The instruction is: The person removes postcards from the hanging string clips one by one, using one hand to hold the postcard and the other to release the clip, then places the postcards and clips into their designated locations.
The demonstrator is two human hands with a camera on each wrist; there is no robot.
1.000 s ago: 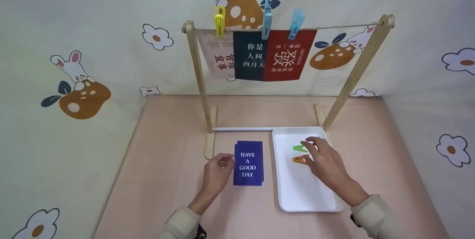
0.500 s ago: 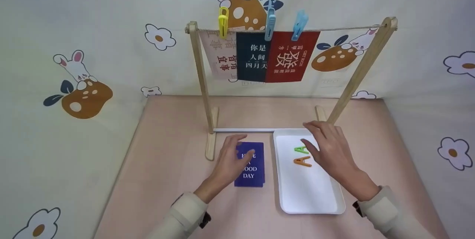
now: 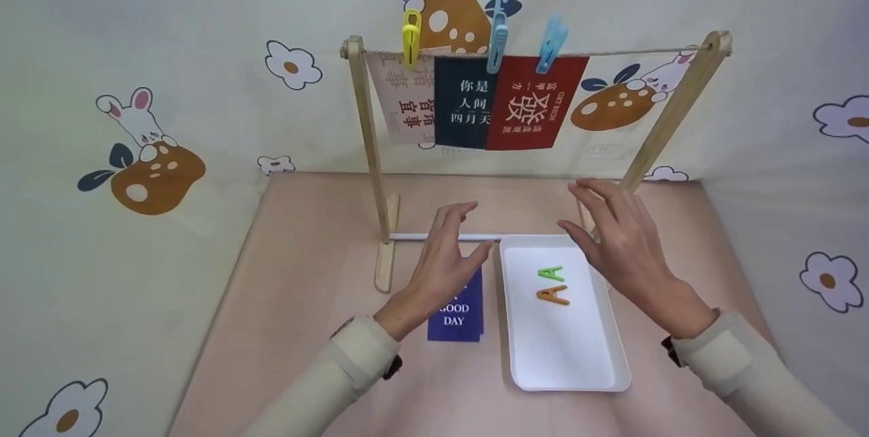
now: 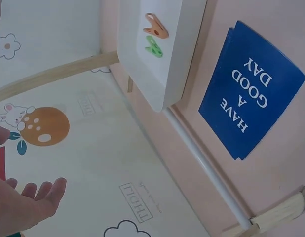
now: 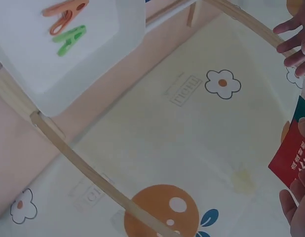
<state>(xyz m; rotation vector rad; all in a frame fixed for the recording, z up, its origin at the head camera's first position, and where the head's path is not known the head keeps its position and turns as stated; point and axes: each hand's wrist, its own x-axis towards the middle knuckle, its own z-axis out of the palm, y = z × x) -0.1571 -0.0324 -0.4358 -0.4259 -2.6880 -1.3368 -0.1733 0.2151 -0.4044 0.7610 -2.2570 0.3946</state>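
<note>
My left hand (image 3: 445, 264) is raised in front of the rack, fingers apart and holding nothing. Beneath it lie blue cards (image 3: 456, 330) printed "HAVE A GOOD DAY", partly covered by the hand in the head view and fully seen in the left wrist view. Over the far right of a white tray (image 3: 567, 355), my right hand (image 3: 624, 247) hovers with nothing in it. An orange clothespin (image 3: 553, 295) and a green clothespin (image 3: 550, 273) lie in that tray. Pink (image 3: 407, 108), dark green (image 3: 461, 133) and red (image 3: 533, 131) cards hang side by side from the rack's cord.
One yellow clothespin (image 3: 411, 40) and two blue ones, a darker (image 3: 497, 43) and a lighter (image 3: 552, 47), grip the cord (image 3: 631, 52) above the cards. Wooden posts, left (image 3: 368, 145) and right (image 3: 679, 108), hold it up. A white rod (image 3: 441, 237) joins their feet.
Both hands have lifted away from the cards and the clothespins toward the rack, and their fingers have spread. The blue cards and the two clothespins in the tray stay in place.
</note>
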